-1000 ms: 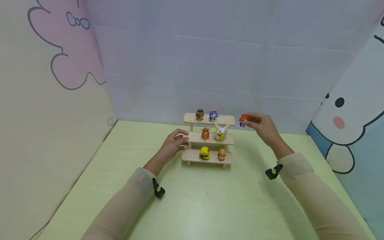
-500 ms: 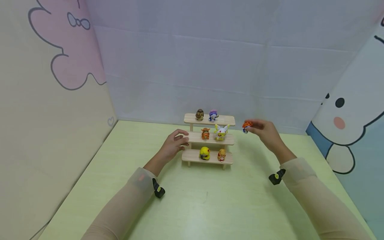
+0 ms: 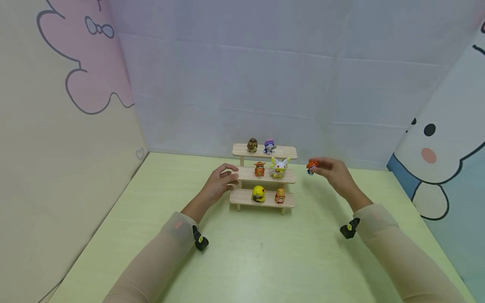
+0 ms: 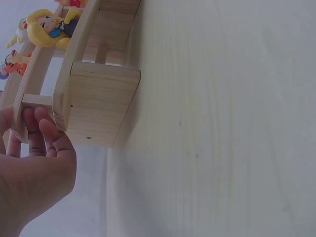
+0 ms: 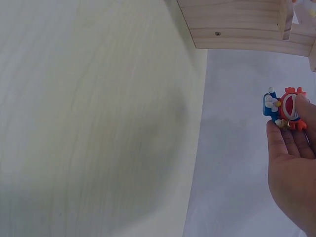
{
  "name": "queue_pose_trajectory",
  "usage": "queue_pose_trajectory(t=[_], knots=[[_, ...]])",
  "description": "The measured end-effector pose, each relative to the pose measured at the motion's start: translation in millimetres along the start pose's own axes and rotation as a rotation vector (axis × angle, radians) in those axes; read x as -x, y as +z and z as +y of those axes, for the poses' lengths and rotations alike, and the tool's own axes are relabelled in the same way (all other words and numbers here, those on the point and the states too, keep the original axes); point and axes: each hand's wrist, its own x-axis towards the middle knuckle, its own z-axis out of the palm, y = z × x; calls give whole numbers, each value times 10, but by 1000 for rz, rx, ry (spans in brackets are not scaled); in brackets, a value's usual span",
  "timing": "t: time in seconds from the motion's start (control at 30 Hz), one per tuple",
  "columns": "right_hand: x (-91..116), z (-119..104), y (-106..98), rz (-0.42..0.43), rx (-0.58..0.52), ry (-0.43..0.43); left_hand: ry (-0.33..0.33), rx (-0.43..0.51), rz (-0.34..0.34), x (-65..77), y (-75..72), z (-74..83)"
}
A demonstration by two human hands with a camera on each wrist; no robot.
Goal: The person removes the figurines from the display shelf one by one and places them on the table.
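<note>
A three-tier wooden display shelf (image 3: pixel 248 196) stands near the back of the table. My left hand (image 3: pixel 217 185) grips the left end of its middle tier; in the left wrist view its fingers (image 4: pixel 52 131) curl round the board's edge. To the right of the shelf, my right hand (image 3: pixel 335 174) pinches a small orange-topped figurine (image 3: pixel 311 166) between thumb and fingers, held in the air. The right wrist view shows this figurine's (image 5: pixel 271 104) blue and white base. On the top tier sit an owl figurine (image 3: pixel 252 145) and a purple-hatted figurine (image 3: pixel 269 146).
The middle tier bears a tiger figurine (image 3: pixel 259 168) and a white-eared yellow figurine (image 3: pixel 279 167). A yellow figurine (image 3: pixel 258 193) and an orange bear figurine (image 3: pixel 280 196) sit on the lowest tier. A white cloth wall (image 3: pixel 265 84) rises behind the pale table (image 3: pixel 242 256).
My right hand has moved down and slightly right with the figurine, from top-tier height to about middle-tier height. The left hand and the shelf have stayed in place.
</note>
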Motion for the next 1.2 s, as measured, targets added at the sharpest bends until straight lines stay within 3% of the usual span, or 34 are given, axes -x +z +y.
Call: queue_pose_trajectory(t=[0.47, 0.97, 1.2], knots=[[38, 197, 65, -22, 5, 28, -7, -9, 17, 8, 14, 10], [55, 383, 105, -98, -38, 74, -1, -2, 3, -4, -5, -2], [63, 431, 125, -115, -1, 82, -5, 1, -2, -3, -6, 4]])
